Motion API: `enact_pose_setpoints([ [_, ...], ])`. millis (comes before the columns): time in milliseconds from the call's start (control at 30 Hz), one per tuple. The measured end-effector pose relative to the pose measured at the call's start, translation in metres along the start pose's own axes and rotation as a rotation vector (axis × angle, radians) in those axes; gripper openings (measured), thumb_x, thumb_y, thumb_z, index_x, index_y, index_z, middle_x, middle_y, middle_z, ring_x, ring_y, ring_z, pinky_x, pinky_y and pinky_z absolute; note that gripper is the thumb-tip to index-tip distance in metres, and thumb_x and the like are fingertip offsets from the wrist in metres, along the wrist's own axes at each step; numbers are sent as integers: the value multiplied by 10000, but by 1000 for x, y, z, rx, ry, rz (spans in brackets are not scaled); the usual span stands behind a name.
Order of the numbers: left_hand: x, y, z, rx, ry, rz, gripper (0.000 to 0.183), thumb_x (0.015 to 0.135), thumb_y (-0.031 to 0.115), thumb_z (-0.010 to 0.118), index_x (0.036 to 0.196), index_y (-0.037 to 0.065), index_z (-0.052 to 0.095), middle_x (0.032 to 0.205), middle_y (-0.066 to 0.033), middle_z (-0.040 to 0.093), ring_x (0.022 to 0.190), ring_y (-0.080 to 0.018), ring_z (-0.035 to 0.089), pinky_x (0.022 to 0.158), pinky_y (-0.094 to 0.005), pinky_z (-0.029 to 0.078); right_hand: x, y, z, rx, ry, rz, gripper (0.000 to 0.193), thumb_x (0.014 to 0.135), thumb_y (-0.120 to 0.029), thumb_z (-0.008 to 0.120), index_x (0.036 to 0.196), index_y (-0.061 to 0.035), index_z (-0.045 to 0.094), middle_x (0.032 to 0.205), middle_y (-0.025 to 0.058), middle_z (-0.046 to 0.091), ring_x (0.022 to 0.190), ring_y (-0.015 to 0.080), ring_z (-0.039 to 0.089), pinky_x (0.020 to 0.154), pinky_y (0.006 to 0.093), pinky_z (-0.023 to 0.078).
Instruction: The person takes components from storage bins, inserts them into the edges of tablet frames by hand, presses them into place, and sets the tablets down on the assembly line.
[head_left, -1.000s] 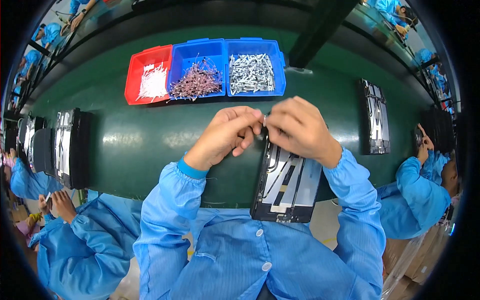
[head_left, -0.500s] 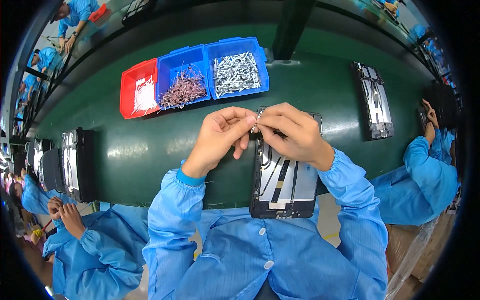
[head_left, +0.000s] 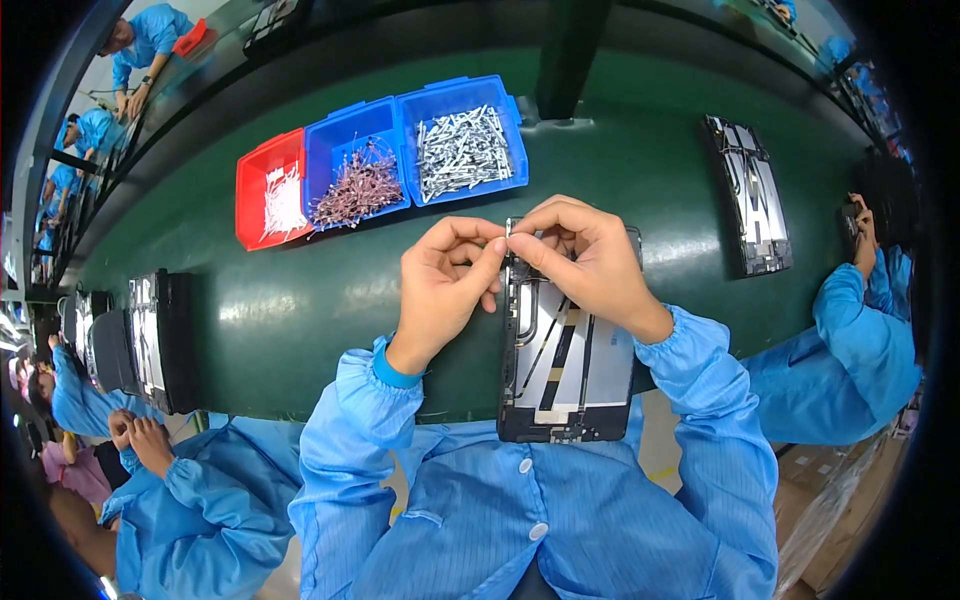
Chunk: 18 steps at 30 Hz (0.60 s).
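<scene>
My left hand [head_left: 445, 285] and my right hand [head_left: 592, 262] meet at the upper left corner of an opened tablet [head_left: 605, 365]. Between their thumbs and index fingers they pinch a slim silvery piece [head_left: 508, 229], which stands nearly upright. It resembles the loose silver pieces [head_left: 463, 150] in a bin, but is too small to name. The tablet lies with its inside up, black strips and cables crossing a pale silver panel, its lower end over the table's near edge. My right hand covers part of its top.
Beyond my hands stand a red bin [head_left: 249, 215] of white strips, a blue bin [head_left: 335, 127] of reddish wired parts and another blue bin [head_left: 450, 95]. Another opened tablet [head_left: 750, 205] lies right; more devices [head_left: 148, 340] stand left. Co-workers' hands [head_left: 150, 445] show at both sides. A dark post [head_left: 570, 70] rises behind.
The silvery piece has turned from slanted to nearly upright between my fingers. My right hand has shifted slightly left and its fingers have curled in more. The view has shifted a little.
</scene>
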<state>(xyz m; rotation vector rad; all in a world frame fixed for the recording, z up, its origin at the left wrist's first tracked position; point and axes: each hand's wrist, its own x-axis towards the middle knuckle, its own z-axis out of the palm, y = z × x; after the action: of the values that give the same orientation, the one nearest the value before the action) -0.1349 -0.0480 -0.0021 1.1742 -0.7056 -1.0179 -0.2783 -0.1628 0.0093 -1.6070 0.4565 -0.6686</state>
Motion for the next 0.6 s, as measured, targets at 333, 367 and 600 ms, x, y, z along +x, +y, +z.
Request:
enact_pose_setpoints([
  [333,-3,6,1,79,-20,-10,181,960,137,664,1046,-19,635,719,-32,627,569,-44,557,421,-185,407,-2,6,-8,-74,-22,-2,70,827,-42,723,875,6,706,824,8,611,580,4,436,493,198,319],
  [367,-3,6,-1,79,-17,-11,181,960,137,664,1046,-19,635,719,-32,627,569,-44,557,421,-185,407,-2,2,-9,-72,-24,-1,70,827,-42,723,875,6,706,824,8,611,580,4,436,493,198,319],
  [600,4,11,-18,-60,-73,-255,132,951,132,647,935,2,665,657,-2,567,473,-45,465,368,-195,326,2,-3,-7,-758,-64,-758,188,690,-49,765,856,-78,682,800,46,628,673,215,651,551,322,532],
])
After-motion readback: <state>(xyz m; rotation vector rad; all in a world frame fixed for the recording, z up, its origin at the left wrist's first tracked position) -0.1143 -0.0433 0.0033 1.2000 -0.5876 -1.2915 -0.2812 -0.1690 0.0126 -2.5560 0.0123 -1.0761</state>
